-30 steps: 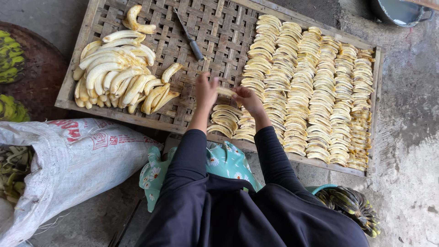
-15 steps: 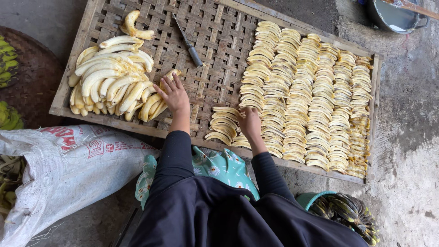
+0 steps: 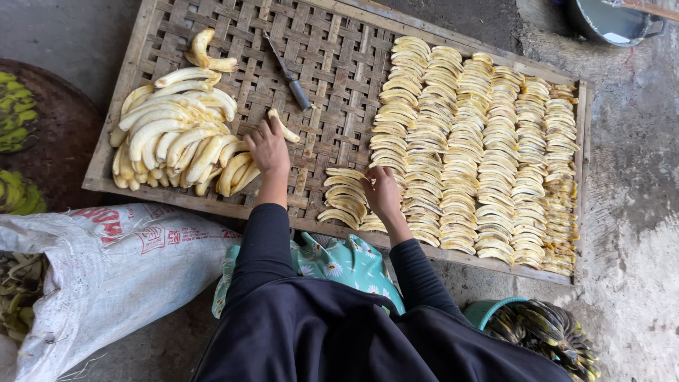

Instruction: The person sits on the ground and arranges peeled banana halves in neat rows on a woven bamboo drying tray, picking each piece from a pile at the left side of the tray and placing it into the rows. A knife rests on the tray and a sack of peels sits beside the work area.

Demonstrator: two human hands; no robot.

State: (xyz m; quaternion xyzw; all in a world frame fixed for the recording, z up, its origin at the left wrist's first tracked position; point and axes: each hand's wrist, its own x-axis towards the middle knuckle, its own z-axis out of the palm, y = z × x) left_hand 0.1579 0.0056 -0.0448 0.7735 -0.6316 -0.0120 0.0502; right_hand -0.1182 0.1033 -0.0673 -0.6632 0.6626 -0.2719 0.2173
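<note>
My left hand (image 3: 267, 148) is at the right edge of a pile of peeled bananas (image 3: 177, 141), with its fingers around one peeled banana (image 3: 284, 127) that sticks out past the fingertips. My right hand (image 3: 382, 192) rests palm down on a short row of banana slices (image 3: 343, 194) near the tray's front edge. To its right, long rows of flattened banana slices (image 3: 481, 141) cover half of the woven bamboo tray (image 3: 339, 64). A knife (image 3: 290, 71) lies on the bare weave behind my left hand.
A white woven sack (image 3: 106, 269) lies at the left front. Green bananas (image 3: 14, 113) sit on a dark round tray at far left. A green bucket of dark peels (image 3: 544, 329) stands by my right side. A metal pot (image 3: 608, 18) is at the top right.
My hands were together at the tray's middle. The left hand swung left to the pile and took a peeled banana. The right hand dropped onto the short row of slices.
</note>
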